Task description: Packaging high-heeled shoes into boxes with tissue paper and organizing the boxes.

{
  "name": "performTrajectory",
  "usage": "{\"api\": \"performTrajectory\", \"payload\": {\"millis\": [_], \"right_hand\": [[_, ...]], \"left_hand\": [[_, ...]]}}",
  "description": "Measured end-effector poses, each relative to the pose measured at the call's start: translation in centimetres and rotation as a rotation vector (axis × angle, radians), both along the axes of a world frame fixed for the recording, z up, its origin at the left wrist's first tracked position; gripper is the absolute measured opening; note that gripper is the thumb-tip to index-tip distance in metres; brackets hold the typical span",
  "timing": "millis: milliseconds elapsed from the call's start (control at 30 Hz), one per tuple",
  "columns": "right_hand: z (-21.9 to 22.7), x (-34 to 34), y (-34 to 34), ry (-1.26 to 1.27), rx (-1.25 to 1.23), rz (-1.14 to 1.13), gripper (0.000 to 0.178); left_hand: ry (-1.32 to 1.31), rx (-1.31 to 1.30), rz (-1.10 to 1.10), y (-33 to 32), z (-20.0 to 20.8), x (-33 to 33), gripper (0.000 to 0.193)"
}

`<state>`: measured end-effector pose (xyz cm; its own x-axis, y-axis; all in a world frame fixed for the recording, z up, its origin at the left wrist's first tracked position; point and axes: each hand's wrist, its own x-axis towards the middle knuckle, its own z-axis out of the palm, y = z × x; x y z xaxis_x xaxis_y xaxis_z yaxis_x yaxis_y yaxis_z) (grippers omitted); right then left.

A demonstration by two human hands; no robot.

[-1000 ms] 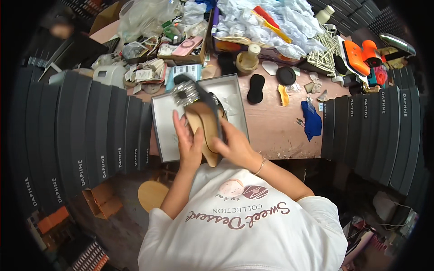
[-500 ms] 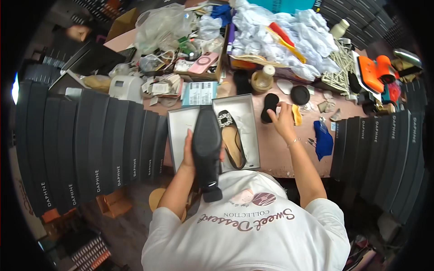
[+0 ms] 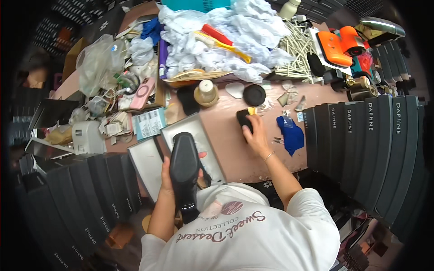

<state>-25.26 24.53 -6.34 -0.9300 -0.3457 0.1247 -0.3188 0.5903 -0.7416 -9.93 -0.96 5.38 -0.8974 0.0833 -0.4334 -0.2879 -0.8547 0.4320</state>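
Left hand [image 3: 167, 177]: I have a black shoe [image 3: 184, 158] clasped, sole up, thumb along its left side, fingertips showing past its right edge. Palm hidden beneath. Toe points away from me, heel toward my shirt [image 3: 271, 226]. The shoe is above the open pale box [image 3: 209, 145], covering part of it; a dark edge of something shows inside, too hidden to identify.

Right hand [image 3: 257, 136]: fingers and thumb pinching a black pad [image 3: 244, 119], to the right of the box and apart from it. Cannot tell whether the pad touches the pink table [image 3: 235, 156]. A small yellow piece [image 3: 252, 110] shows just by my fingertips.

Around the right hand: round black disc [image 3: 254, 95] beyond the pad; tan cup [image 3: 206, 95] farther left, a pale bottle in it; blue cloth [image 3: 292, 136] to the right, near my wrist. Blue-and-white packet [image 3: 149, 123] near the box's far left edge. Dark boxes [image 3: 361, 149] stand in rows at both sides.
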Motion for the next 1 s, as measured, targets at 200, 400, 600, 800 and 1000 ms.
{"api": "performTrajectory", "payload": {"millis": [200, 400, 600, 800, 1000], "right_hand": [[-0.8, -9.9, 2.2, 0.288, 0.117, -0.160, 0.033], [-1.4, -10.7, 1.2, 0.324, 0.188, -0.108, 0.030], [16.7, 6.7, -6.6, 0.133, -0.349, 0.461, 0.030], [16.3, 8.2, -12.4, 0.220, -0.109, 0.440, 0.010], [20.0, 13.2, -12.6, 0.036, 0.159, 0.652, 0.018]], "left_hand": [[-0.090, 0.019, -0.093, -0.3, -0.8, -3.0, 0.076], [-0.018, -0.015, -0.089, 0.9, 1.8, -2.8, 0.078], [-0.076, -0.085, -0.026, 1.7, 1.4, -0.1, 0.081], [0.113, -0.136, -0.167, 1.6, -1.8, 3.6, 0.077], [0.108, -0.056, 0.022, 1.7, 1.4, 4.7, 0.072]]}}
